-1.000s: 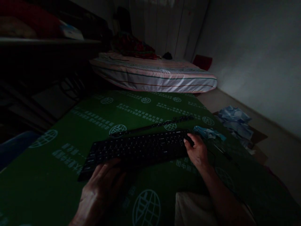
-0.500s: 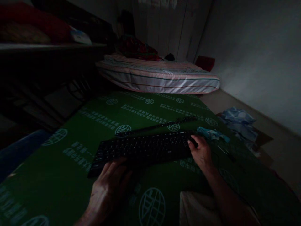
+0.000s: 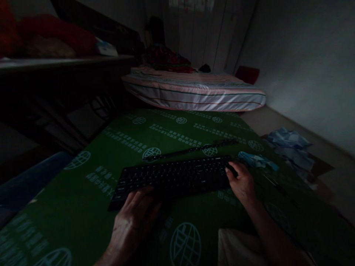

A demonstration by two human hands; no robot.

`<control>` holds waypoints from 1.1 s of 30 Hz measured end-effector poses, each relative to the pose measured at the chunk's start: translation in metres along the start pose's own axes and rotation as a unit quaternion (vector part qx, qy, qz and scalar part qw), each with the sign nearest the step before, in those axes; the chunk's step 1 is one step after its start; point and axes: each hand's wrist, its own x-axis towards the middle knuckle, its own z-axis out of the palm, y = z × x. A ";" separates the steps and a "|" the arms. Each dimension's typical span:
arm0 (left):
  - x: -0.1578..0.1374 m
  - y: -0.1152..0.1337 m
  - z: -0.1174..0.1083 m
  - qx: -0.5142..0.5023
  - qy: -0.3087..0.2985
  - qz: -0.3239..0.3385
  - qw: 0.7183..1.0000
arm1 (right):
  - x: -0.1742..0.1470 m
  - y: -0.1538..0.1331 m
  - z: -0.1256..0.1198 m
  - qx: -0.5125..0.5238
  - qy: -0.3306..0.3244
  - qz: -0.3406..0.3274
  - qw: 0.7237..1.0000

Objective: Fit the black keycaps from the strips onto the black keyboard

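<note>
A black keyboard (image 3: 177, 176) lies across the green printed board, slightly slanted. My left hand (image 3: 131, 218) is closed over its near edge, left of the middle, with the fingers on top and the thumb in shadow by the edge. At the right end, my right hand (image 3: 242, 181) grips the keyboard's side, thumb and forefinger on the upper face and the other fingers partly hidden. Behind the keyboard is a long, thin dark strip (image 3: 188, 150) with small pale specks; its kind is unclear.
A crumpled turquoise cloth or wrapper (image 3: 257, 161) and a thin screwdriver-like tool (image 3: 273, 182) lie on the green board (image 3: 91, 218) to the right. Beyond stands a bed with a striped sheet (image 3: 199, 96). Crumpled blue-white fabric (image 3: 290, 142) is on the floor. A loaded shelf (image 3: 83, 62) stands at left.
The whole view has shifted a little, so everything appears slightly farther right. Both hands keep nearly the same place on the keyboard.
</note>
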 end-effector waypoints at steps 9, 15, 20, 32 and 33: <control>0.003 -0.005 -0.003 -0.011 0.001 -0.015 1.000 | 0.004 -0.007 -0.002 0.006 0.000 -0.001 1.000; 0.004 -0.007 -0.002 -0.006 -0.012 -0.028 1.000 | 0.004 -0.007 -0.001 0.009 0.003 0.003 1.000; 0.004 -0.005 -0.009 0.001 -0.025 -0.033 0.999 | 0.004 -0.006 -0.001 0.022 0.008 -0.002 1.000; 0.002 -0.005 -0.007 -0.016 -0.005 -0.040 0.999 | 0.005 -0.009 -0.004 0.038 0.001 0.001 0.999; 0.002 -0.006 -0.007 -0.020 -0.003 -0.038 0.999 | 0.005 -0.008 -0.004 0.038 0.000 0.004 0.999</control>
